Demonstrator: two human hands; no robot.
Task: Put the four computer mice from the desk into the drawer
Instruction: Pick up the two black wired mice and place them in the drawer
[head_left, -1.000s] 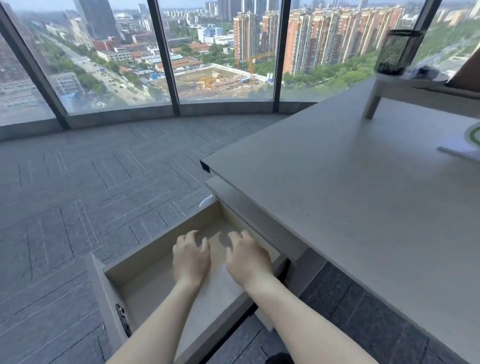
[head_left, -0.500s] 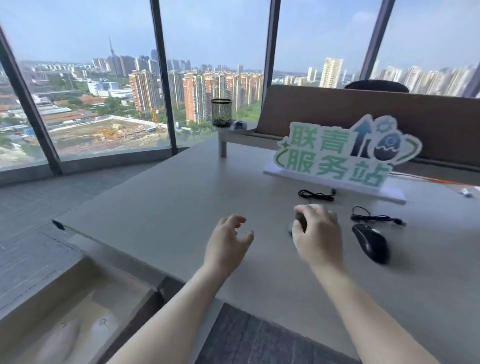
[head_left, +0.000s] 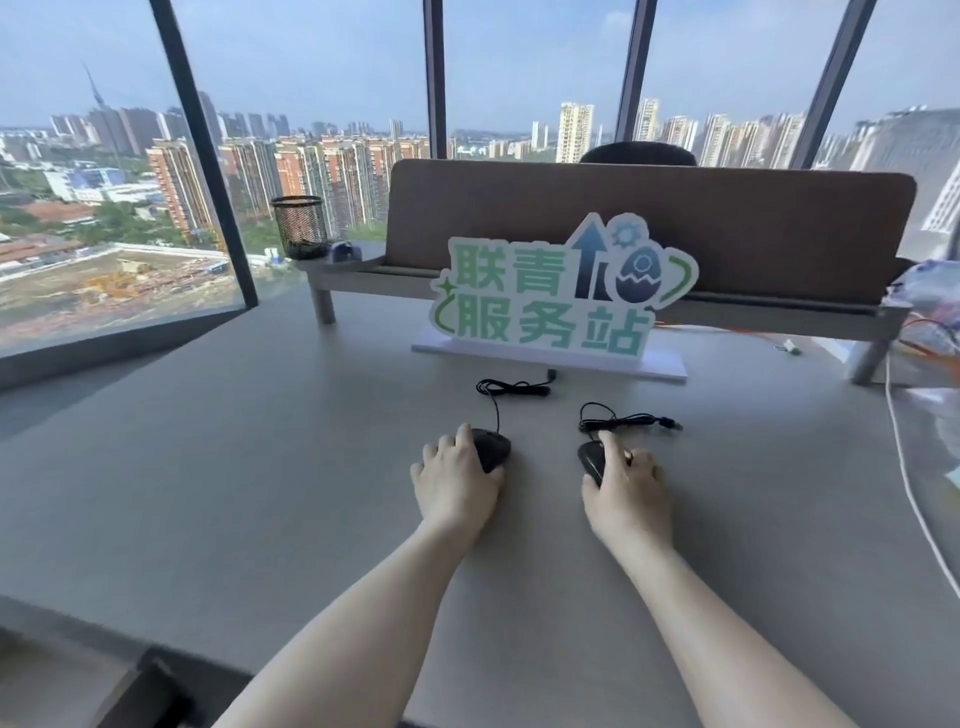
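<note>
Two black wired mice lie side by side on the grey desk (head_left: 218, 467). My left hand (head_left: 454, 480) covers the left black mouse (head_left: 493, 449), fingers wrapped over its back. Over the right black mouse (head_left: 591, 460) rests my right hand (head_left: 626, 491), thumb on its near side. Each mouse's coiled black cable, the left cable (head_left: 511, 387) and the right cable (head_left: 623, 418), lies on the desk behind it. Both mice rest on the desk surface. Only a corner of the open drawer (head_left: 62, 680) shows at the bottom left; its inside is out of view.
A green and white standing sign (head_left: 556, 299) stands just behind the cables. Behind it runs a raised shelf (head_left: 353, 278) with a brown partition (head_left: 727, 223), a black mesh pen cup (head_left: 300, 227) at its left end. A white cable (head_left: 906, 467) and clutter lie at the right.
My hands left the drawer and came up to the desk. Half a second ago only the right hand touched the left mouse; now each hand is on its own mouse. The view swung right.
</note>
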